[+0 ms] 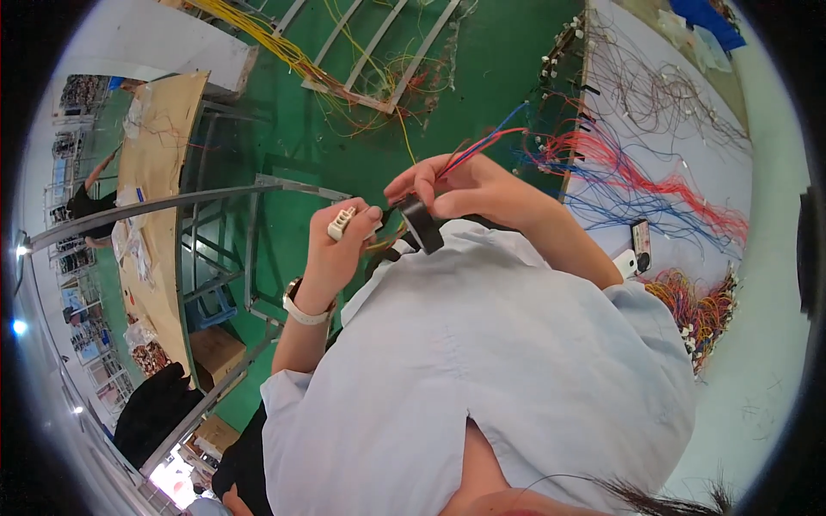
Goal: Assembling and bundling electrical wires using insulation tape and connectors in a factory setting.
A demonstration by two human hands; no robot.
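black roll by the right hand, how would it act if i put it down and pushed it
Stood on edge, the black roll would likely roll, since its outer band curves round. Laid flat, it would probably slide rather than tip, looking wider than tall.

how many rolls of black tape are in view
1. The roll of black tape is at the fingertips of the right hand, to the right of the left hand. Others could be hidden in the clutter.
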